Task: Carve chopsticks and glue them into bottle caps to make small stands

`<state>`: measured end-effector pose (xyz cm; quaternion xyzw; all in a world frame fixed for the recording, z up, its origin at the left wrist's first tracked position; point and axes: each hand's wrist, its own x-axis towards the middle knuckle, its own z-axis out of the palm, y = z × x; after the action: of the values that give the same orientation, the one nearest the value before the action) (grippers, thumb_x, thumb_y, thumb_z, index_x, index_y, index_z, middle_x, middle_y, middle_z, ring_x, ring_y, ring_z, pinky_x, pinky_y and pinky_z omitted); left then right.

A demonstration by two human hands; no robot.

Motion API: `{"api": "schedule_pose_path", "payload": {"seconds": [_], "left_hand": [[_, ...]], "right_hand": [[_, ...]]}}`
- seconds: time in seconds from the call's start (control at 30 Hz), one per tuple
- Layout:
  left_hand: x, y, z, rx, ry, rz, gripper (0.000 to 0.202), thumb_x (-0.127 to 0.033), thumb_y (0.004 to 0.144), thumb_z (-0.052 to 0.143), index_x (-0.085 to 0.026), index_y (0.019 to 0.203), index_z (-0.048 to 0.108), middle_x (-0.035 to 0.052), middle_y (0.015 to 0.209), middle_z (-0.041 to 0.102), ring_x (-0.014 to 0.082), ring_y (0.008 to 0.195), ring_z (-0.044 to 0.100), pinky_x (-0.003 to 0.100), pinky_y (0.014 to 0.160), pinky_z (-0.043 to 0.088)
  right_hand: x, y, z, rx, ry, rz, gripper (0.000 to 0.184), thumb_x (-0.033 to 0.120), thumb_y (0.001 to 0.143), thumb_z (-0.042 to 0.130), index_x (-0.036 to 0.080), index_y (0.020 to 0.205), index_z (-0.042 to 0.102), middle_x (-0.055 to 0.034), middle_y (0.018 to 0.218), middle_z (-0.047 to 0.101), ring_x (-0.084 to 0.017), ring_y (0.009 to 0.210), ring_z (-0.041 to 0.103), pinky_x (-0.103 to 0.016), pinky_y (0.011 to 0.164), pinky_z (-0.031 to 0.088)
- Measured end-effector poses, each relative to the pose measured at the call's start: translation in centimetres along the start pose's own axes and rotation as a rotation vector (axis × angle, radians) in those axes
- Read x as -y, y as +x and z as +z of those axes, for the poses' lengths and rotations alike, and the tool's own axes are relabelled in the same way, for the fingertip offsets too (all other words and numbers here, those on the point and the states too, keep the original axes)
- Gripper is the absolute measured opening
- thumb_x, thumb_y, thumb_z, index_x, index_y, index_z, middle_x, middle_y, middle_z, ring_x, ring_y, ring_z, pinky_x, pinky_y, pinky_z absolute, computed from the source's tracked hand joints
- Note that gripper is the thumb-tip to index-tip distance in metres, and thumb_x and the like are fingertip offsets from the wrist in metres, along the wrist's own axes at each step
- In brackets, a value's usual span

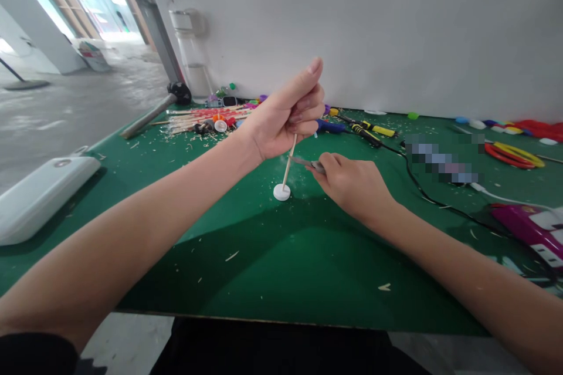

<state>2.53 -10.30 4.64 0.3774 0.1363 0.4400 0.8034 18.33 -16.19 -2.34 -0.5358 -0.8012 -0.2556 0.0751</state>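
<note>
My left hand (301,108) is closed around the upper part of a thin wooden stick (288,168), thumb pointing up. The stick slants slightly, and its lower end meets a small round white cap (282,192) on the green table. From the right, my right hand (352,181) grips a small knife (317,167). Its grey blade points left and lies at the stick, just below my left fist; whether it touches is hard to tell. Most of the knife's handle is hidden in my fingers.
Behind my left arm lie several wrapped sticks (206,120) and colourful caps. A hammer (153,111) rests at the left edge, near a white power bank (48,196). Rightward are yellow-black tools (367,133), a black cable (417,184) and a magenta device (530,231). Wood shavings are scattered about.
</note>
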Motion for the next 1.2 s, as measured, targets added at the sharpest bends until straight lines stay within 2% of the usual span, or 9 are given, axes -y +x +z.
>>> {"api": "schedule_pose_path", "payload": {"seconds": [0.27, 0.4, 0.53, 0.63, 0.73, 0.83, 0.9, 1.0, 1.2], "left_hand": [[0.4, -0.2, 0.8, 0.003, 0.039, -0.007, 0.033, -0.03, 0.091, 0.058, -0.017, 0.067, 0.04, -0.008, 0.056, 0.028, -0.0017, 0.036, 0.033, 0.012, 0.034, 0.015], [0.5, -0.5, 0.9, 0.04, 0.089, -0.034, 0.033, -0.031, 0.092, 0.055, -0.017, 0.067, 0.04, -0.0074, 0.057, 0.029, -0.001, 0.037, 0.036, 0.011, 0.035, 0.017], [0.3, -0.7, 0.7, 0.101, 0.128, -0.07, 0.034, -0.031, 0.095, 0.05, -0.017, 0.066, 0.041, -0.0067, 0.055, 0.031, 0.0009, 0.038, 0.038, 0.012, 0.035, 0.02], [0.1, -0.7, 0.5, 0.194, 0.122, -0.072, 0.036, -0.028, 0.096, 0.048, -0.016, 0.063, 0.041, -0.0058, 0.053, 0.031, 0.0022, 0.039, 0.036, 0.012, 0.035, 0.021], [0.0, -0.6, 0.4, 0.231, 0.102, -0.085, 0.039, -0.029, 0.097, 0.046, -0.016, 0.061, 0.04, -0.0054, 0.053, 0.031, 0.0026, 0.038, 0.035, 0.012, 0.034, 0.021], [0.0, -0.6, 0.5, 0.118, 0.064, -0.126, 0.039, -0.034, 0.097, 0.046, -0.017, 0.062, 0.04, -0.0062, 0.053, 0.03, 0.0022, 0.036, 0.034, 0.013, 0.033, 0.022], [0.0, -0.6, 0.6, 0.055, 0.043, -0.138, 0.039, -0.038, 0.097, 0.043, -0.018, 0.064, 0.04, -0.0066, 0.053, 0.029, 0.0019, 0.035, 0.034, 0.013, 0.032, 0.022], [0.0, -0.6, 0.6, 0.044, 0.043, -0.136, 0.04, -0.04, 0.097, 0.044, -0.018, 0.064, 0.039, -0.0069, 0.053, 0.028, 0.0014, 0.035, 0.033, 0.012, 0.032, 0.022], [-0.1, -0.6, 0.5, 0.12, 0.093, -0.112, 0.041, -0.04, 0.096, 0.046, -0.017, 0.063, 0.038, -0.0072, 0.053, 0.027, 0.0005, 0.035, 0.034, 0.011, 0.033, 0.023]], "right_hand": [[-0.5, 0.1, -3.0, 0.166, 0.057, -0.04, 0.051, 0.048, 0.098, 0.026, 0.015, 0.076, 0.06, -0.006, 0.06, 0.059, -0.015, 0.05, 0.049, -0.029, 0.05, 0.017], [-1.5, 1.0, -4.6, 0.363, 0.316, -0.065, 0.053, 0.053, 0.096, 0.028, 0.02, 0.061, 0.05, -0.002, 0.055, 0.051, -0.013, 0.049, 0.045, -0.03, 0.049, 0.025], [-2.6, 2.0, -5.4, 0.567, 0.499, -0.002, 0.055, 0.065, 0.091, 0.03, 0.021, 0.061, 0.045, 0.001, 0.052, 0.047, -0.011, 0.043, 0.04, -0.03, 0.045, 0.026], [-2.7, 2.0, -5.4, 0.646, 0.576, 0.003, 0.056, 0.069, 0.089, 0.029, 0.022, 0.061, 0.041, 0.0025, 0.051, 0.043, -0.01, 0.042, 0.034, -0.029, 0.044, 0.024], [-2.1, 1.1, -5.1, 0.547, 0.548, 0.023, 0.055, 0.065, 0.092, 0.024, 0.021, 0.062, 0.041, 0.0015, 0.053, 0.045, -0.01, 0.043, 0.036, -0.029, 0.045, 0.024], [-1.4, 0.1, -4.9, 0.348, 0.357, 0.016, 0.051, 0.056, 0.096, 0.026, 0.02, 0.066, 0.047, -0.001, 0.058, 0.05, -0.013, 0.05, 0.044, -0.029, 0.049, 0.024], [-1.1, -0.4, -4.8, 0.272, 0.233, 0.0, 0.048, 0.053, 0.097, 0.027, 0.019, 0.071, 0.051, -0.002, 0.059, 0.052, -0.014, 0.052, 0.046, -0.029, 0.05, 0.022], [-1.0, -0.7, -4.6, 0.242, 0.116, -0.018, 0.049, 0.051, 0.098, 0.026, 0.018, 0.077, 0.055, -0.0028, 0.059, 0.055, -0.014, 0.05, 0.047, -0.028, 0.049, 0.018], [-1.0, -0.7, -3.9, 0.164, -0.038, -0.056, 0.05, 0.048, 0.098, 0.025, 0.016, 0.081, 0.058, -0.0047, 0.06, 0.06, -0.014, 0.046, 0.049, -0.028, 0.048, 0.012]]}}
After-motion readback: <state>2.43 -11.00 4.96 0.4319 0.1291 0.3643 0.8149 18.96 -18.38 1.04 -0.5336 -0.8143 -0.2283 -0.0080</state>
